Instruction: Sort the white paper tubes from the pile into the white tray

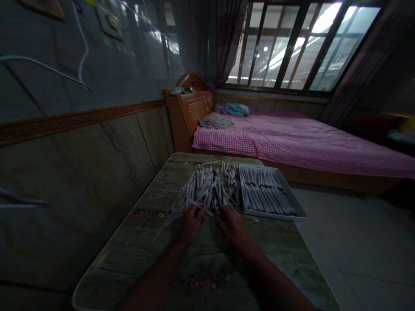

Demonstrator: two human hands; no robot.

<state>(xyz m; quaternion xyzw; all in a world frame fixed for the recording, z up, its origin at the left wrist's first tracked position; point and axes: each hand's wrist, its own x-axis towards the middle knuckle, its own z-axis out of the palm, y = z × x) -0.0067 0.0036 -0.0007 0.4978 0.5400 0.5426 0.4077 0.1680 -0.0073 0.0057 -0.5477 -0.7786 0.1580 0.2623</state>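
A loose heap of slim white pens [202, 183], some with dark ends, lies on the wood-patterned table [194, 263]. At its near edge my left hand [191, 222] pinches one white pen [196, 203], which slants across the fingertips. My right hand [231, 222] is at the heap's near right side, fingers curled down among the pens; dim light hides what they grip. Right of the heap, a shallow white box [283, 183] holds similar pens [267, 198] lined up in two rows.
Along the left runs a tiled wall [129, 160] with a loose white cable [82, 47]. Beyond the table stands a bed [279, 134] with a pink checked sheet and a wooden headboard [191, 112]. Tiled floor [330, 229] shows at right, and a window [292, 47] is behind.
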